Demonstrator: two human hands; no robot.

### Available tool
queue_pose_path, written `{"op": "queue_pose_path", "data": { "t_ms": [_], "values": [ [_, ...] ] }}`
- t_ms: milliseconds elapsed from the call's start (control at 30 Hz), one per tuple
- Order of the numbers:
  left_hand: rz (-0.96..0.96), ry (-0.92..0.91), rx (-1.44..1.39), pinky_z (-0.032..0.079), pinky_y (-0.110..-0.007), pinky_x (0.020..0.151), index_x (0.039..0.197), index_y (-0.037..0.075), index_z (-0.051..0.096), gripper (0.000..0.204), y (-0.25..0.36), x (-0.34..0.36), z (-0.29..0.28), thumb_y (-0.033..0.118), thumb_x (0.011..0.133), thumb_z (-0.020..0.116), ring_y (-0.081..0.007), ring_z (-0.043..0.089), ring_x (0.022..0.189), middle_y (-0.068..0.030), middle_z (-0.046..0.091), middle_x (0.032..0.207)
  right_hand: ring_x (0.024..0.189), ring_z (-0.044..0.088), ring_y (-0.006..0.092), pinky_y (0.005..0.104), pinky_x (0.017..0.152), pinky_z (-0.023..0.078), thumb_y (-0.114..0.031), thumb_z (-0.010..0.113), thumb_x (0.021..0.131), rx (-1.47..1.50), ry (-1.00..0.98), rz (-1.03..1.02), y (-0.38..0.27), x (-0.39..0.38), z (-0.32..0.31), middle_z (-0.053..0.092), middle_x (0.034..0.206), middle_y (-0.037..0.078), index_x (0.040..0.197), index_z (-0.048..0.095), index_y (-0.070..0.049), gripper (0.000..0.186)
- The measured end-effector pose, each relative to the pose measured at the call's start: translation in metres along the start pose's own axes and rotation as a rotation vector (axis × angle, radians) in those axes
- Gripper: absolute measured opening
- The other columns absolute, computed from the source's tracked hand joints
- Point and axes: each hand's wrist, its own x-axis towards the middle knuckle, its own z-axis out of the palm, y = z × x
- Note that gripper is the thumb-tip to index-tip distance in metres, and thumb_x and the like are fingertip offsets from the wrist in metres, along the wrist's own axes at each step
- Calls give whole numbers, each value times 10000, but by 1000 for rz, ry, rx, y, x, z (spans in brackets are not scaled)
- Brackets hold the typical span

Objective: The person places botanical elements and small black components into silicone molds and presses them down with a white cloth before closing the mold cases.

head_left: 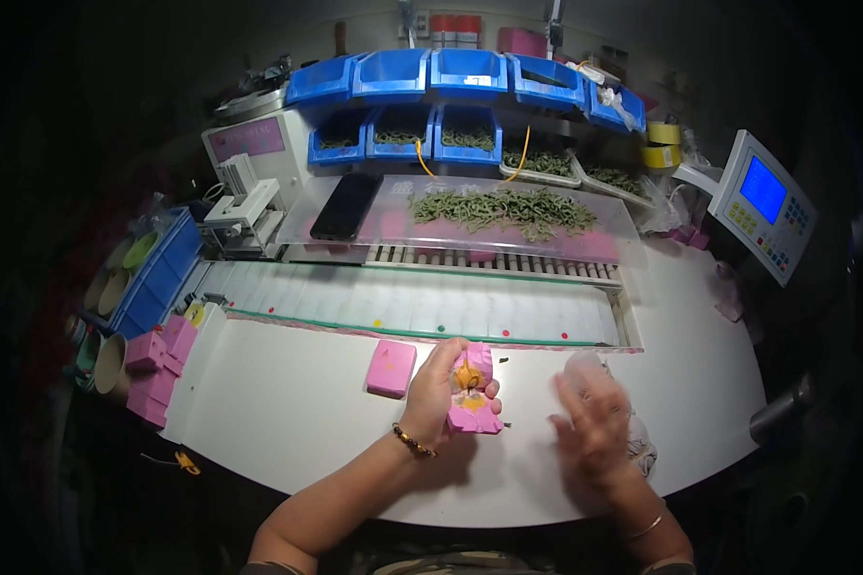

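Observation:
In my left hand I grip a pink rubber mold, folded open, with orange-yellow stained hollows facing up. My thumb lies along its near side and my fingers wrap around behind. Just left of it a pink block rests flat on the white tabletop. Over the table to the right, my right hand is smeared by motion, so its grip does not show. Beside its fingers is a pale, blurred round thing. A crumpled grey-white cloth or bag lies partly behind that hand.
Beyond the tabletop runs a white segmented conveyor. A clear shelf above it bears a dark phone and a heap of green pieces. Blue bins line the back. A keypad screen stands right; pink blocks stack left.

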Motion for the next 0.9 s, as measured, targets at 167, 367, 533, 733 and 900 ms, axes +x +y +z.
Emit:
{"op": "queue_pose_path", "data": {
  "t_ms": [167,367,533,733,900],
  "values": [
    [-3,-6,9,539,-386,588,998,101,486,269,-1,-4,-1,352,1031,398,-246,588,714,-95,533,775,1170,534,359,427,1001,419,-79,726,760,103,-335,361,41,-10,-23,549,1292,186,1429,444,-48,726],
    [-70,-40,32,552,-399,594,1048,101,472,236,-7,-6,8,318,1037,380,-255,595,728,-112,553,816,1113,564,377,426,947,471,39,685,693,233,-399,311,40,4,-36,571,1268,198,1376,502,-11,709],
    [23,-32,41,543,-357,706,1085,84,487,227,-14,-9,-6,279,1040,380,-216,583,828,-103,555,925,950,620,329,388,823,514,45,659,725,-19,261,88,-8,48,-57,589,1328,185,1315,603,-46,599],
    [356,105,413,454,-251,852,1094,65,516,208,-24,-12,-2,208,1043,374,-108,532,926,-33,518,1012,820,609,204,305,714,455,-106,616,820,81,-261,-205,-25,47,-51,602,1340,113,1275,656,-183,463],
    [322,172,379,488,-256,765,1061,59,489,203,-6,-21,14,229,1038,381,-99,531,847,-43,515,940,813,629,204,308,685,442,-123,668,790,30,132,-122,-30,57,-61,634,1293,112,1165,726,-173,383]
  ]
}}
